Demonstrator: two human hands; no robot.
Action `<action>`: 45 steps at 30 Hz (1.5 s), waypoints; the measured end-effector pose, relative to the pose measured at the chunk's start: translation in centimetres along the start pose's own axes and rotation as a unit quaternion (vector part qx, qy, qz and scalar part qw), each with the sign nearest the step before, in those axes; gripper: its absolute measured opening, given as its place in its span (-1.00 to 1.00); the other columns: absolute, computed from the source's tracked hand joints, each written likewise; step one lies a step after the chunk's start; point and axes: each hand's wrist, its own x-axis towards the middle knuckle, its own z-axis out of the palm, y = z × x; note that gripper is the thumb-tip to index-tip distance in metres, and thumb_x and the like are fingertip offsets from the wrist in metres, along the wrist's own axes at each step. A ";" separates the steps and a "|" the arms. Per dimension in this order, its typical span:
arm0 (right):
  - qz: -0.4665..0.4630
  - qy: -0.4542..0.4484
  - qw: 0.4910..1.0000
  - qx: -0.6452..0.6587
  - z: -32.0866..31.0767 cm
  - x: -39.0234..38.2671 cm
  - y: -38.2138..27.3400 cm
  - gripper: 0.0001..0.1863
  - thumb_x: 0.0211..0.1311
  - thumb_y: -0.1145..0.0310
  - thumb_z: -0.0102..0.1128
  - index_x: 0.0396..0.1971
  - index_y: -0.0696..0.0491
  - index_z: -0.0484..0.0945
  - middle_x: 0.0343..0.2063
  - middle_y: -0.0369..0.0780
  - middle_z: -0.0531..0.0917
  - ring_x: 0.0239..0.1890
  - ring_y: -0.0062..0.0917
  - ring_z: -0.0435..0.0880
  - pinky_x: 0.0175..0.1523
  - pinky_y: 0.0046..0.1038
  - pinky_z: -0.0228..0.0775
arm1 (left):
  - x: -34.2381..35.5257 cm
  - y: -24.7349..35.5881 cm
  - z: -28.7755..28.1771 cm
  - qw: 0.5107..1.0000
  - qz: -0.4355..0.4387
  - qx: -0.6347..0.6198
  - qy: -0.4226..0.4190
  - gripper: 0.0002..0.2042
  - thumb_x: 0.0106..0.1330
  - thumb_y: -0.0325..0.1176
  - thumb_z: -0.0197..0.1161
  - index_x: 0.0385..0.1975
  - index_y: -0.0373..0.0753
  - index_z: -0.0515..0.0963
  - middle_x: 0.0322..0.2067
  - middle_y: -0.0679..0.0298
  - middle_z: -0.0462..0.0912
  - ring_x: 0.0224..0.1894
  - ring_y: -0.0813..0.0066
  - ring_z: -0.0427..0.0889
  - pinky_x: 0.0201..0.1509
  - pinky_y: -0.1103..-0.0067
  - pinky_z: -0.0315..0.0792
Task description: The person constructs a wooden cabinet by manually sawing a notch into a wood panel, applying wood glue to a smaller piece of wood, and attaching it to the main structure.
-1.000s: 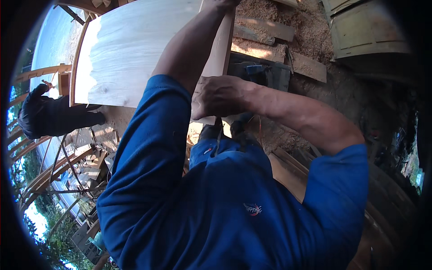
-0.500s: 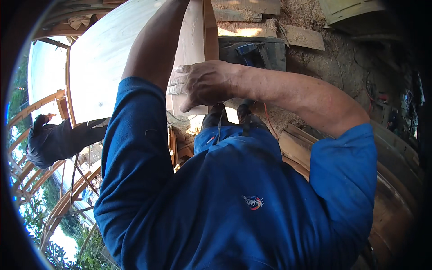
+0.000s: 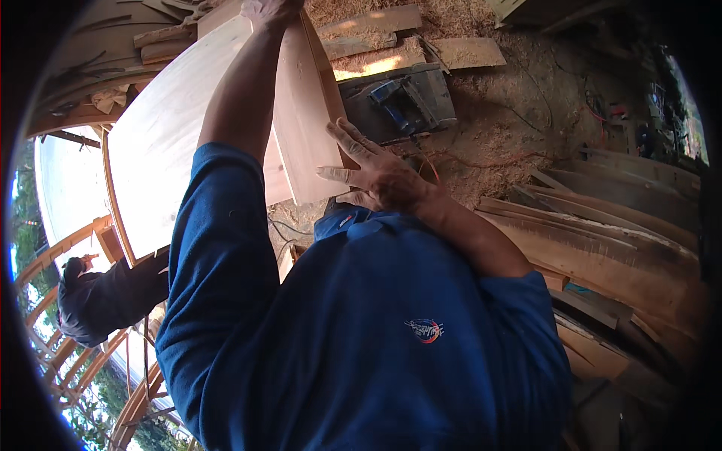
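Observation:
A long pale wooden board lies along the right side of a broad, pale wooden panel. My left arm reaches across both, and my left hand is at the far end of the board, cut off by the upper edge of the view; its fingers cannot be made out. Beside the board's near right corner is my right hand, open with dusty fingers spread. Its fingertips overlap the board's edge in view; whether they press on it is unclear.
A blue power tool rests on a dark flat piece right of the board. Wood offcuts and shavings cover the ground. Stacked planks lie at right. Another person in dark clothes is at left, near curved wooden frames.
My right hand has gone from lying across the board to its right edge, fingers now spread. My left hand has come into view at the top. The whole view has shifted.

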 end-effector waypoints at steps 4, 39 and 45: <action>0.053 0.082 0.995 0.034 2.1 -1.5 -0.3 -0.27 0.06 0.23 0.50 0.32 -0.13 0.50 0.52 0.04 0.10 0.56 -0.06 0.09 0.52 -0.18 0.21 | 1.4 -1.0 2.3 1.000 -0.002 -0.011 -0.030 -0.60 0.29 0.07 0.23 -0.06 -0.06 0.69 0.08 0.17 0.60 0.25 0.06 0.46 0.11 0.10 0.45; 0.143 0.250 0.907 0.309 6.6 -2.9 -1.2 -0.25 0.01 0.57 0.52 0.28 -0.14 0.52 0.41 -0.21 0.37 0.40 -0.34 0.43 0.27 -0.42 0.62 | 3.6 -1.8 1.1 0.993 -0.053 0.047 -0.090 -0.13 0.12 0.38 0.24 0.30 -0.20 0.48 0.33 0.02 0.47 0.36 0.06 0.45 0.35 0.23 0.38; 0.146 0.236 0.927 0.252 6.2 -3.6 -1.0 -0.12 -0.01 0.51 0.57 0.39 -0.10 0.38 0.38 -0.14 0.42 0.40 -0.28 0.42 0.43 -0.33 0.43 | 3.2 0.0 0.3 0.990 -0.072 0.037 -0.114 -0.17 0.16 0.35 0.23 0.33 -0.13 0.47 0.35 0.05 0.45 0.37 0.10 0.44 0.37 0.22 0.35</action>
